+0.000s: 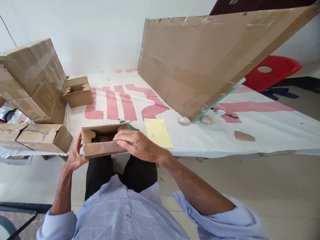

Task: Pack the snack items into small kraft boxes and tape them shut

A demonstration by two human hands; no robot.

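A small open cardboard box [105, 149] is held at the table's front edge, over my lap. My left hand [75, 156] grips its left end, with the thumb underneath and the fingers up along the side. My right hand [138, 143] is at the right part of the box's opening, its fingers closed together and pointing inward over the front wall. Beside those fingertips, something dark with a bit of red shows inside; its kind cannot be made out. Behind the box's right end, a piece of green material [133, 127] lies on the table.
A yellow sheet [157, 133] with small bits lies to the right. A large cardboard panel [195, 60] stands across the table. At left are stacked cartons [37, 80], a closed box [40, 137] and another small open box [79, 97]. A red chair [277, 71] stands beyond.
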